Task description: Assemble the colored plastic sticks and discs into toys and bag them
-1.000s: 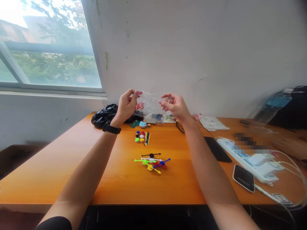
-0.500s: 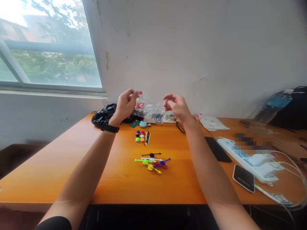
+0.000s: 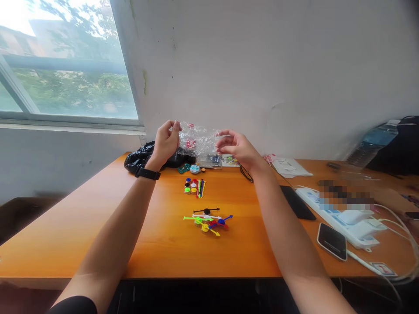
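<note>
Above the back of the table, a crinkled clear plastic bag (image 3: 199, 140) is spread between my hands. My left hand (image 3: 166, 140) pinches its left edge between thumb and fingers, with a black band on that wrist. At the bag's right edge, the curled fingers of my right hand (image 3: 231, 146) close on the film. Nearer me on the table lies a cluster of arrow spinners (image 3: 207, 222) in black, white, green, blue, red and yellow. Behind them are small coloured round pieces (image 3: 190, 185) in two columns, beside a bundle of loose coloured arrows (image 3: 201, 188).
A black plastic bag (image 3: 140, 160) and a small round tin (image 3: 194, 169) sit at the back. Rightward are a dark flat pad (image 3: 296, 203), a power strip (image 3: 337, 220) with cables and a phone (image 3: 332, 242). A large water bottle (image 3: 376, 141) stands far right.
Both hands have shifted slightly left with the clear plastic bag. My right hand's fingers now lie over the bag's right edge. The spinners and loose pieces stay where they were.
</note>
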Tool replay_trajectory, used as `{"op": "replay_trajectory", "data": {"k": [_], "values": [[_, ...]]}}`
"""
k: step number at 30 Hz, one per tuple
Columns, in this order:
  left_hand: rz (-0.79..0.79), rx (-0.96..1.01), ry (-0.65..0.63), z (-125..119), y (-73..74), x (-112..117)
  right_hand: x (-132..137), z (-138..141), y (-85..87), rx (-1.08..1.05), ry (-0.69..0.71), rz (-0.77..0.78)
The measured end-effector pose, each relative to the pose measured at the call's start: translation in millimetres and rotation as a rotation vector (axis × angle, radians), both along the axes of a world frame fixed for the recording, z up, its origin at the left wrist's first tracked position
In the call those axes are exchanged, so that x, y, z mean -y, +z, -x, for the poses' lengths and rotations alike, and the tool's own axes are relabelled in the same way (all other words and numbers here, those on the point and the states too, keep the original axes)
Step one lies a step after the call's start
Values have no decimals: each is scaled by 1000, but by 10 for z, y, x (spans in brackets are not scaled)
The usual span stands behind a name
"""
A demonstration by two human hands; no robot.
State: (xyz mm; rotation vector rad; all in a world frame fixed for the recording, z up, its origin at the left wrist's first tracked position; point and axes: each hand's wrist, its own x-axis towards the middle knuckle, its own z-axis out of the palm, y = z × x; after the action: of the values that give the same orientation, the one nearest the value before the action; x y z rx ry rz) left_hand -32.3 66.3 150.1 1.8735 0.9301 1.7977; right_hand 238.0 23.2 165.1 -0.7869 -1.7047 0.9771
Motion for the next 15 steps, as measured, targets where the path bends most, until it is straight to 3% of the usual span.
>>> {"op": "replay_trajectory", "data": {"k": [3,6,10,12,15], "values": [[42,-76,88,42,-68,-75,-15,25,12,-38,-32,-32],[-102,-236,236,29,-99,-38,-34,72,12,-42,-106,-73],[-260,-599,140,-87,-97,130,-9,101,18,-4,-128,-84],[-330,-678,169,-170,-115,189,20,96,26,57,-129,-95],[-377,-737,109,-309,-183,219,48,83,36,105,-147,-126]]}}
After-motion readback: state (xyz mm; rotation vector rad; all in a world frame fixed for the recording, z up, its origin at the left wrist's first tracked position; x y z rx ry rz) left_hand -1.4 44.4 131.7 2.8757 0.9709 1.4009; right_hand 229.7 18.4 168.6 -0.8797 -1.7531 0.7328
